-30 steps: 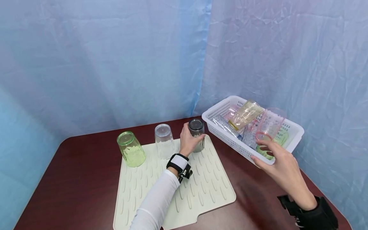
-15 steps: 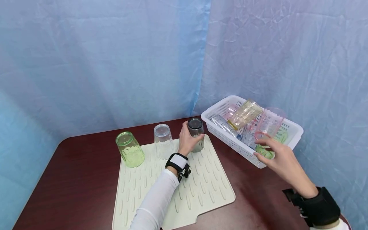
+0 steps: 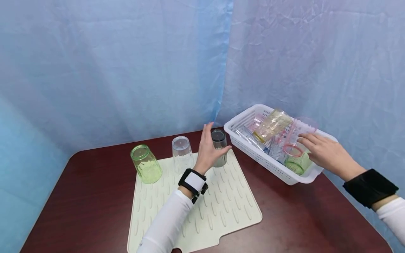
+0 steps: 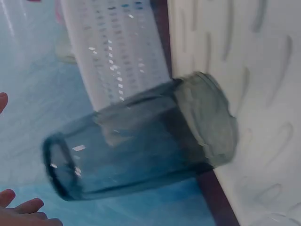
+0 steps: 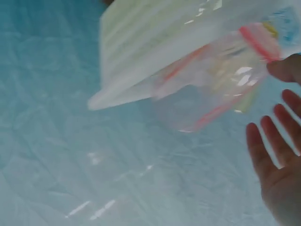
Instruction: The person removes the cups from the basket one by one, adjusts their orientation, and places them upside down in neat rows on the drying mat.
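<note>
A smoky grey glass (image 3: 219, 137) stands upside down at the far right corner of the pale ribbed mat (image 3: 227, 200). My left hand (image 3: 209, 151) is beside it with fingers extended and thumb spread; the left wrist view shows these fingers apart from the grey glass (image 4: 141, 141). Over the white basket (image 3: 262, 160), my right hand (image 3: 329, 154) is near a pink-rimmed clear glass (image 3: 295, 137) lying tilted there. In the right wrist view, the fingers are spread beside this pink glass (image 5: 211, 84), with the thumb close to its rim; contact is unclear.
An upside-down clear glass (image 3: 182, 154) and a green glass (image 3: 146, 164) stand on the mat to the left. Inside the basket are a yellowish glass (image 3: 273, 124), a green glass (image 3: 295, 165) and other clear glasses. Blue curtains (image 3: 142, 70) hang behind the table.
My left hand has let go of the grey glass, its fingers now straightened. My right hand has moved up and right, from the basket's near side to over the pink glass.
</note>
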Demonstrator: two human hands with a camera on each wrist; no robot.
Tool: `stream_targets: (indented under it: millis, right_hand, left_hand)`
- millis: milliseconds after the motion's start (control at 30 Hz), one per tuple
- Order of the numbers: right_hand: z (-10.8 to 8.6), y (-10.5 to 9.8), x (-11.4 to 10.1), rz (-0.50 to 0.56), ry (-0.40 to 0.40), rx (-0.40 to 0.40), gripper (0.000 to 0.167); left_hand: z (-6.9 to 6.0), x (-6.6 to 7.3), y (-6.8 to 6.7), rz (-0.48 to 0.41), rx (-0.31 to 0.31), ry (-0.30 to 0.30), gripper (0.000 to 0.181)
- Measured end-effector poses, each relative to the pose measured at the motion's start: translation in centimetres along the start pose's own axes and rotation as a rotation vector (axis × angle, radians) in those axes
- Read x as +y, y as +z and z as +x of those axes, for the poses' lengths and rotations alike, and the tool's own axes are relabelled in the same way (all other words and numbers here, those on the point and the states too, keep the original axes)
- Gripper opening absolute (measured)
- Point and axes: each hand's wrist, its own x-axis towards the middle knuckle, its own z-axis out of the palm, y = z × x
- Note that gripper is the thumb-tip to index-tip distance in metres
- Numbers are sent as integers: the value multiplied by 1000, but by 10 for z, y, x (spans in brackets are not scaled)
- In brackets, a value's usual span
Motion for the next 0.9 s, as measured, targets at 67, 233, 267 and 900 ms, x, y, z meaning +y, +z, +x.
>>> stream_targets:
  millis: [67,233,267,900]
  right_hand:
    - [3,5,10,-11,-25,-31,79]
    - [5,17,26,-18,-61,-78,91]
    - [6,20,29,-21,-74,-80,91]
    - [24,38,31,31,-154,-27,77]
  left_hand:
    - [-2,9,-2,-9,5,63,94]
    - [-10,31,6,-50,-2,246,89]
    - [-12,36,9,-60,-4,279,88]
    - [-65,75,62,-140,-199,259,84]
